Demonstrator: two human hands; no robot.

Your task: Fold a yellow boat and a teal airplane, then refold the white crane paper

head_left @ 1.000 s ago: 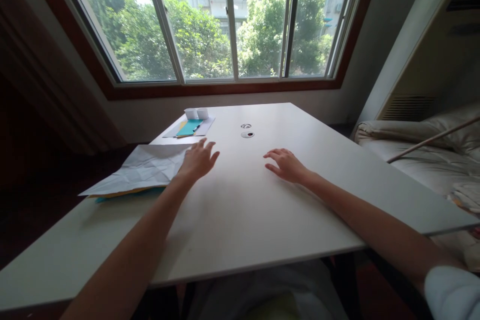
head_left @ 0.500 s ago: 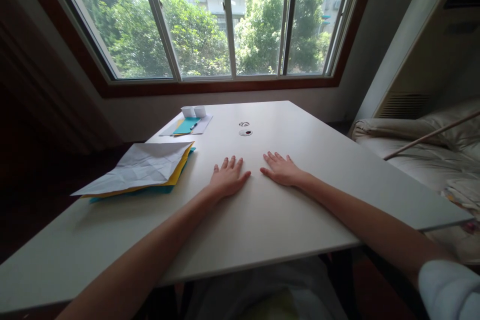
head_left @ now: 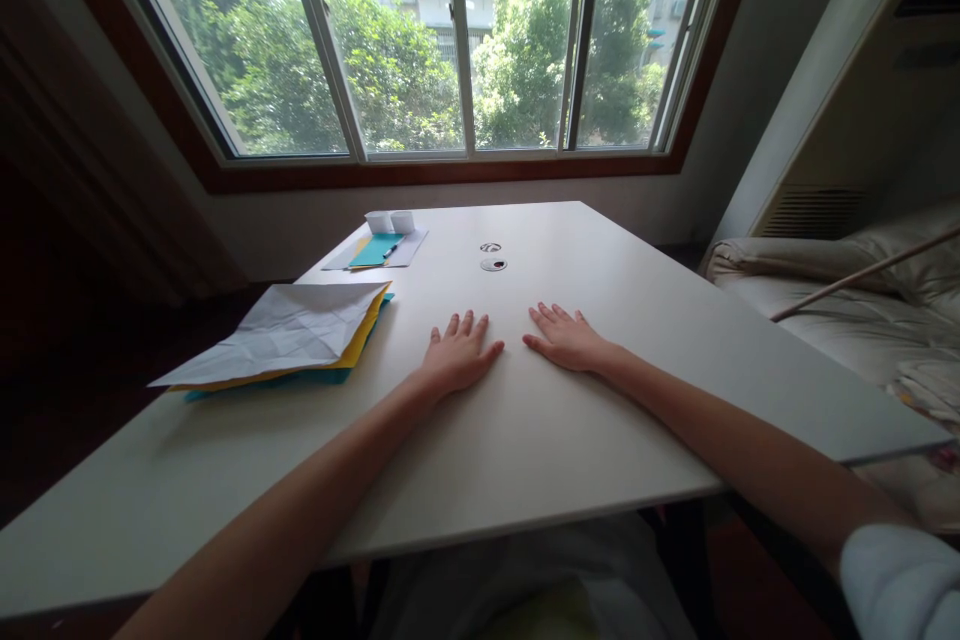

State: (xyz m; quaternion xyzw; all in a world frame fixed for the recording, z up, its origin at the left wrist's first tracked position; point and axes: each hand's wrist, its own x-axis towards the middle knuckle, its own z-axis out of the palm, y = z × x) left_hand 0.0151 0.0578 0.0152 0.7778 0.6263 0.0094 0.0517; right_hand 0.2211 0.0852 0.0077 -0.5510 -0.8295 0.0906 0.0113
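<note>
Both hands lie flat, palms down, fingers spread and holding nothing, side by side on the white rectangular worktop (head_left: 525, 440). The nearest thing is the crumpled white paper sheet (head_left: 289, 335) resting on yellow and teal sheets, lying to the outer side of the left hand (head_left: 457, 355) and a little apart from it, not touching. Its long axis runs from near the left hand's fingertips outward toward the worktop's left edge. The left hand is clearly nearer to it; the right hand (head_left: 566, 340) sits just beside the left, farther from the stack. Beyond the left hand, well apart, lie a smaller teal card on white paper (head_left: 379, 250) and two small white cups (head_left: 390, 221)
</note>
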